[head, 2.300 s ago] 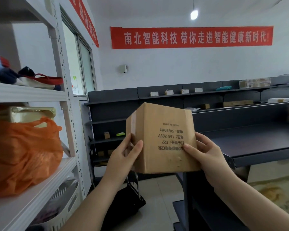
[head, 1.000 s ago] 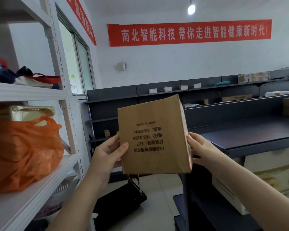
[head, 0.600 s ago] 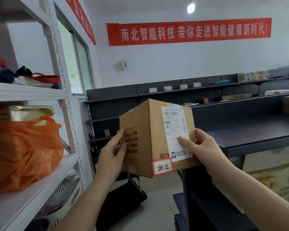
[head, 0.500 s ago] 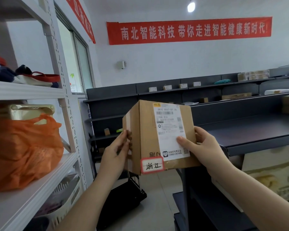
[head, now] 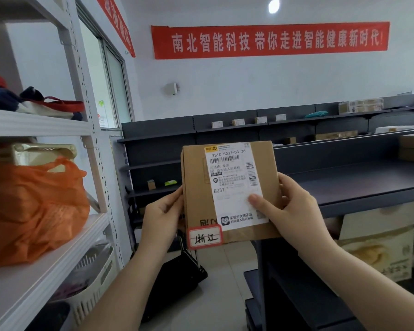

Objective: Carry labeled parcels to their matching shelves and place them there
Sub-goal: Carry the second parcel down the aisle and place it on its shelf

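Up at chest height, I hold a cardboard parcel [head: 230,194] between both hands, its labelled face turned toward my camera. My left hand [head: 161,217] grips the left edge, fingers wrapped behind; my right hand [head: 288,210] clamps the right side, its thumb pressed on the white shipping label [head: 233,182], which reads "B037". A red-bordered tag [head: 204,237] with handwritten characters sits at the lower left corner of the box. On my left stands a white rack [head: 46,256] holding an orange plastic bag [head: 31,206]. Just beside my right hand runs a dark grey shelf [head: 359,185], and more dark shelving [head: 237,130] lines the far wall, carrying several small boxes, beneath a red banner [head: 270,40]. A black bag [head: 177,280] lies on the floor below the parcel.
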The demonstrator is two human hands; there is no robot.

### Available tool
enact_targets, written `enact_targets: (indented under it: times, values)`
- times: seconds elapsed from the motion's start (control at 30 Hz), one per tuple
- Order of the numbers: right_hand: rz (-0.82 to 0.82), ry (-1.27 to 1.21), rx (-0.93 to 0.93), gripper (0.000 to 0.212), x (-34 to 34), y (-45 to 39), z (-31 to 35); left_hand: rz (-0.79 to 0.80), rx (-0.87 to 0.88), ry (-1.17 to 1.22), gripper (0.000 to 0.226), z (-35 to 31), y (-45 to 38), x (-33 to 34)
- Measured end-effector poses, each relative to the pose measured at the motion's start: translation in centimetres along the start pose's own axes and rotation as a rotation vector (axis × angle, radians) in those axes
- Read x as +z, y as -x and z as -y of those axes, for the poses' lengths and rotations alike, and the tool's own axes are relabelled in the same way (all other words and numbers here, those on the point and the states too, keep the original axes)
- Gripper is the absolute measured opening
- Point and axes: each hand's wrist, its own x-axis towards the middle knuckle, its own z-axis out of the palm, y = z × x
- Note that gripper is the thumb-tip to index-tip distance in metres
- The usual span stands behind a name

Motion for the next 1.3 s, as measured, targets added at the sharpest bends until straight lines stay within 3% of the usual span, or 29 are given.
enact_targets:
  times: [0.17, 0.4, 0.5, 0.67, 0.73, 1.0, 1.13, 1.3]
  values:
    - [0.002, 0.011, 0.004, 0.032, -0.2, 0.4, 0.1, 0.139, -0.126, 0.023, 0.035, -1.0, 0.5, -0.3]
    - [0.043, 0.014, 0.022, 0.035, -0.5, 1.0, 0.2, 0.272, -0.134, -0.017, 0.014, -1.2, 0.5, -0.6]
    - [0.048, 0.019, 0.048, 0.035, -1.1, 1.0, 0.2, 0.338, -0.134, -0.028, 0.036, -1.2, 0.7, -0.4]
    - [0.027, 0.025, 0.106, 0.033, -2.6, 1.0, -0.2, 0.466, -0.127, -0.075, 0.097, -0.7, 0.7, 0.4]
    - [0.008, 0.034, 0.135, 0.034, -3.3, 1.0, -0.4, 0.505, -0.12, -0.059, 0.105, -0.3, 0.6, 0.8]
    - [-0.1, 0.119, 0.257, 0.036, -7.2, 2.6, -1.4, 0.705, -0.116, 0.028, 0.099, 1.0, 0.9, 4.6]
    - [-0.173, 0.197, 0.337, 0.053, -9.4, 3.8, -1.9, 0.74, -0.145, 0.115, 0.084, 1.5, 1.4, 7.6]
    - [-0.277, 0.214, 0.44, 0.05, -12.7, 5.9, -2.1, 0.75, -0.191, 0.238, 0.065, 1.4, 2.6, 11.9]
